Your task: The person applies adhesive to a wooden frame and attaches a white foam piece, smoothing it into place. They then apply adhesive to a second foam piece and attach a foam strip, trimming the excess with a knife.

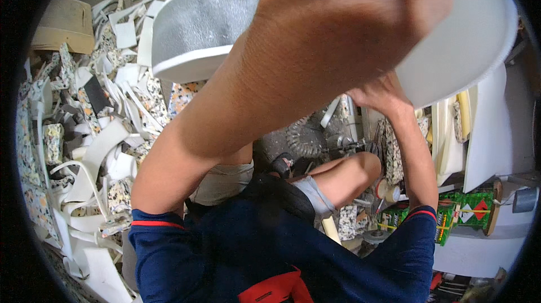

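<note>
A large white foam sheet [468,49] with a rounded edge stands raised at the upper right. My left arm reaches across the view, very close, toward that sheet. My left hand [417,4] is blurred against the sheet, and its fingers cannot be made out. Lower down, my right hand [378,94] is closed at the sheet's lower left edge. Part of it is hidden behind my left forearm. Beyond my left arm rests a curved white foam piece [205,27] with a silvery face.
Foam offcuts [101,151], white strips and speckled chunks, pile up on the left beside a tan block [65,24]. Between my legs lies a coiled hose [304,136]. White foam panels [487,128] and a green patterned box [465,213] are on the right.
</note>
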`<state>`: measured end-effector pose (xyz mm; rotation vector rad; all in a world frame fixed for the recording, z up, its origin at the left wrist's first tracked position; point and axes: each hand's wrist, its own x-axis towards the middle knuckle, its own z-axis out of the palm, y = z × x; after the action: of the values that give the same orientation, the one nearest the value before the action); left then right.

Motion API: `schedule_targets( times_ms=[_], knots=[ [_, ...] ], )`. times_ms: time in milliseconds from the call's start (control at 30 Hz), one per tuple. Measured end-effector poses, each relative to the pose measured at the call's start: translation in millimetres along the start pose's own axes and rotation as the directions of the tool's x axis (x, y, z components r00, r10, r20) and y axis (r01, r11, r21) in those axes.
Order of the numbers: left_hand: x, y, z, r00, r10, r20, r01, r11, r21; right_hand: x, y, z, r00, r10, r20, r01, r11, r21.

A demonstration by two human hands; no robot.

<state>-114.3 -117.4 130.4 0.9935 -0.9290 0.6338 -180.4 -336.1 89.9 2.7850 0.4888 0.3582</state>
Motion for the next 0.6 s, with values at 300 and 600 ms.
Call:
schedule_targets(
  times_ms=[300,600],
  knots=[
    [-38.0,-17.2,-1.0,0.989,0.147,0.022,-0.149,0.975,0.167,32.6,17.8,34.8,0.983,-0.125,-0.137,0.098,0.977,-0.187],
    [-41.2,-30.2,1.8,0.982,0.185,0.032,-0.187,0.956,0.224,32.8,18.6,22.3,0.985,-0.168,0.05,0.175,0.941,-0.291]
  ],
)
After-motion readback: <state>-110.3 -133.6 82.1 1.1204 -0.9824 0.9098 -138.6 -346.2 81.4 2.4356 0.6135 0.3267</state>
